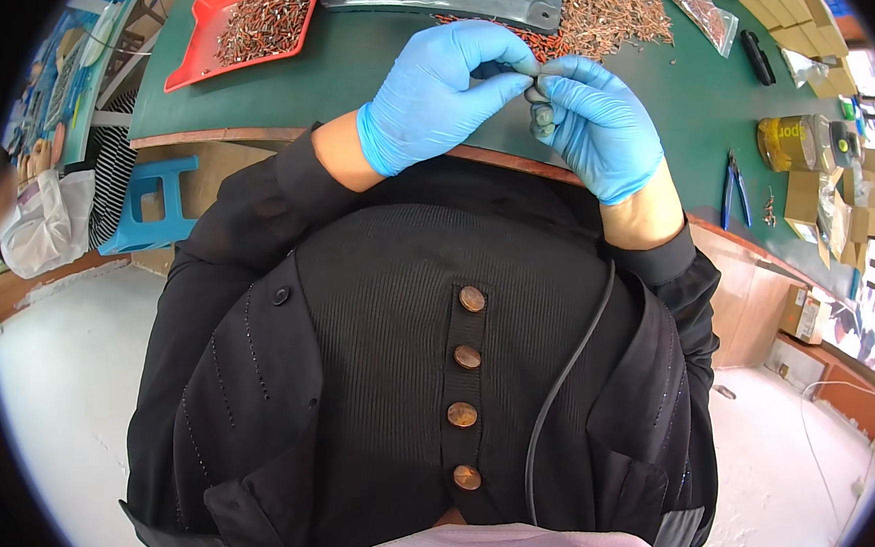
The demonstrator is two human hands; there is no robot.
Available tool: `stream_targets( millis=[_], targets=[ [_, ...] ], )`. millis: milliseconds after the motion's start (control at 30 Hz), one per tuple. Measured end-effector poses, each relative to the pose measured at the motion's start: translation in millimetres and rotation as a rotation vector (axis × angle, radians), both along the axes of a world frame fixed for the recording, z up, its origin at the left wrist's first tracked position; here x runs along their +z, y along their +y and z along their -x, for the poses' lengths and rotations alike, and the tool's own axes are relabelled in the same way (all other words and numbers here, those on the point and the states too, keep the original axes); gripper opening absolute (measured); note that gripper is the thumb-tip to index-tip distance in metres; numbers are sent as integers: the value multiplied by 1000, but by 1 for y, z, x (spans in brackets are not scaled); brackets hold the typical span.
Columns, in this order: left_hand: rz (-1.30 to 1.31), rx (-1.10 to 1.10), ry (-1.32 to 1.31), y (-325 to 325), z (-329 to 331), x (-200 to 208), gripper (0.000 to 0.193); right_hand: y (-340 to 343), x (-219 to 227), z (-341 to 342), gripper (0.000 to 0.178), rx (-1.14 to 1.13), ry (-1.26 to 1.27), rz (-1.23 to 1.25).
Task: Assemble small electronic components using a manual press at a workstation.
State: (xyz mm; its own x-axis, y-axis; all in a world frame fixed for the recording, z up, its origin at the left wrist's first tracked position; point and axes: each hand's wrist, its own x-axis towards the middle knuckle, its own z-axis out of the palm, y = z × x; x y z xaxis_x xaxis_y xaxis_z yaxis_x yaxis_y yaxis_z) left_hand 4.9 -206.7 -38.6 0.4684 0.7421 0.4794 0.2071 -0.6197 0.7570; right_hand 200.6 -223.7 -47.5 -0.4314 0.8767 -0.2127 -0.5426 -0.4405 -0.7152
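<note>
Close together, the blue-gloved left hand and right hand are held, fingers bent and tips nearly closed; whether anything small is pinched between them cannot be told. Just beyond, on the green table, slim red parts are heaped beside a copper-coloured pile. Printed lettering is carried by a yellow-marked container at the right.

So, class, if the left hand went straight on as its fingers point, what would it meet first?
Most likely the right hand, close ahead; whether the two already touch is unclear.
</note>
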Motion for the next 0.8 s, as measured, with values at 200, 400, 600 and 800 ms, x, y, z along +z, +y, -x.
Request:
stream_targets(
  millis=[200,400,600,800],
  targets=[
    [340,-44,-144,0,3,-3,14,-15,17,16,15,-179,-299,-130],
    [420,-85,-238,3,2,-8,14,-13,3,22,13,-305,-817,-568],
    [314,238,-62,36,2,-24,13,1,-18,15,9,-433,-1048,-683],
    [-120,297,464,41,2,-40,11,-2,-49,12,6,-439,-1073,-584]
  ],
)
